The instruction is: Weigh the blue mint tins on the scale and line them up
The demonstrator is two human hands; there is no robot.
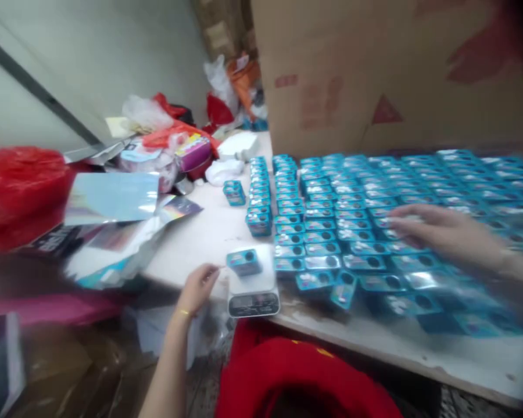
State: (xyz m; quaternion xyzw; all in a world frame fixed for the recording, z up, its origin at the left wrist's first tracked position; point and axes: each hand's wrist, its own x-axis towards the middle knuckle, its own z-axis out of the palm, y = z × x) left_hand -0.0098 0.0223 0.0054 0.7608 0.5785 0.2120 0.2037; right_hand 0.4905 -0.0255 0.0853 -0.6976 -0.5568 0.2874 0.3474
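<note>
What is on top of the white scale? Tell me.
A teal box rests on the white scale, with the left hand beside it. The patch of scale directly beneath the box is covered and cannot be seen.

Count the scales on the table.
1 scale, near the front edge of the table, right of the left hand, with a blue box on it. Others may be hidden.

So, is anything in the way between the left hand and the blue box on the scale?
Nothing visible: the left hand is beside the scale, with only a narrow open gap between hand and blue box.
</note>
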